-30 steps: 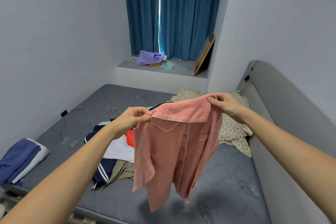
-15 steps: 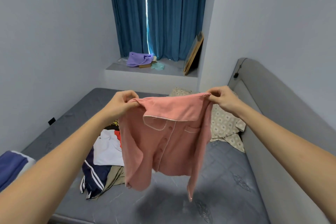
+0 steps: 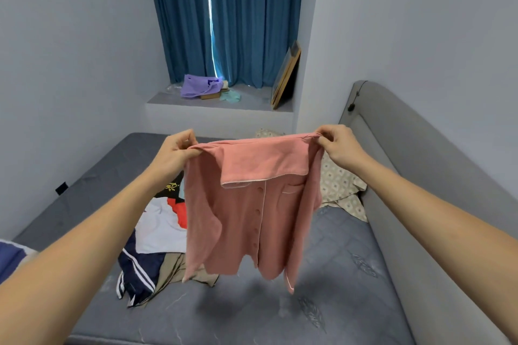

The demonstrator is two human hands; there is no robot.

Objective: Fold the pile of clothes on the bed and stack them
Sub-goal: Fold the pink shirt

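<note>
A pink button-up pyjama shirt (image 3: 252, 210) with white piping hangs in the air above the grey mattress (image 3: 280, 314), spread wide with its buttoned front and collar facing me. My left hand (image 3: 176, 151) pinches its left shoulder and my right hand (image 3: 337, 144) pinches its right shoulder. Behind and left of the shirt lies the pile of clothes (image 3: 151, 244): white, red, navy with white stripes, and khaki pieces, partly hidden by the shirt.
A patterned beige cloth (image 3: 340, 190) lies against the grey padded headboard (image 3: 420, 176) on the right. A blue and white item (image 3: 12, 258) sits at the left edge. The window ledge (image 3: 252, 99) holds a purple bag and a leaning frame.
My hands have moved apart and stretched the shirt's shoulders wide, so it hangs flatter and squarer than before. The camera view has shifted a little to the right.
</note>
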